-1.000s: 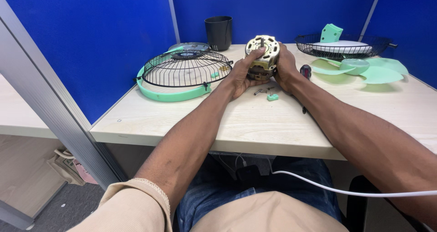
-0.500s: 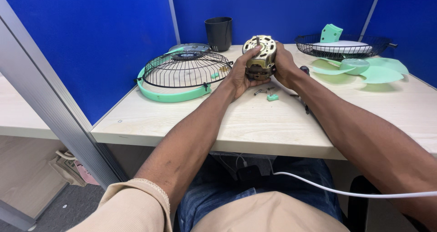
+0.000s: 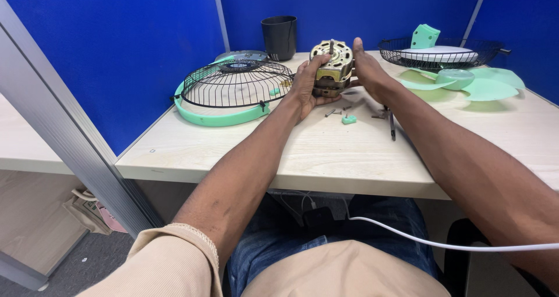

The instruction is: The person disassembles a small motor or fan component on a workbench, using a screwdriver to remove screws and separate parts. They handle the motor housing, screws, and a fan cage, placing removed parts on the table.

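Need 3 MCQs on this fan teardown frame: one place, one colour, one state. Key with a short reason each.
1. Where does the black cup stand?
A. At the back of the desk, by the blue partition
B. On the floor
C. Inside the wire guard

2. What colour is the rim of the wire fan guard on the left?
A. Red
B. Light green
C. Yellow

3. How is the fan motor being handled?
A. It lies untouched on the desk
B. Only one hand touches it
C. Left hand and right hand hold it between them

Key: 1 A, the cup stands against the partition at the desk's far edge. 2 B, the rim is pale green. 3 C, a hand is on each side of it.
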